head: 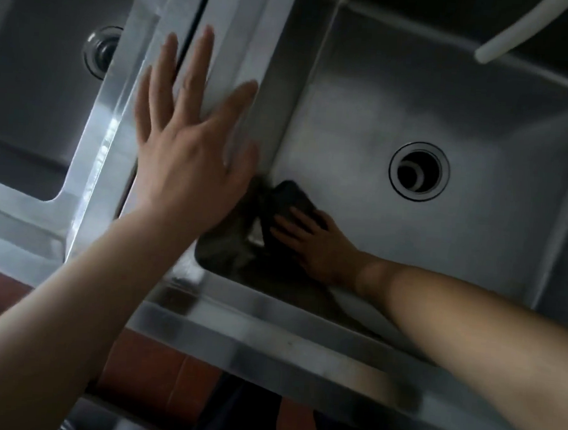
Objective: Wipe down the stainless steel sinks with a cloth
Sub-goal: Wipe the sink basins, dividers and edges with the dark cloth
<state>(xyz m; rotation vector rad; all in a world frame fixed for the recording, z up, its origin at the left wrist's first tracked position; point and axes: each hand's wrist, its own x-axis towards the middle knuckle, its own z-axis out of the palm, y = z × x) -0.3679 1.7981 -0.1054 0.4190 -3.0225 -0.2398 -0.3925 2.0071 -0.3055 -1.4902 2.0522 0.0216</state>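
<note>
Two stainless steel sinks sit side by side. The right sink [399, 99] has a round drain hole [419, 171] in its floor. My right hand [314, 241] is down in its near left corner, fingers pressed flat on a dark cloth [288, 198] against the sink floor. My left hand [187, 136] lies flat with fingers spread on the steel divider [240, 29] between the sinks, holding nothing. The left sink [35, 76] shows its own drain [101, 50].
A white hose or spout [516, 29] hangs over the back right of the right sink. The front steel rim [269, 327] runs across below my arms. Reddish floor tiles [153, 366] show beneath it.
</note>
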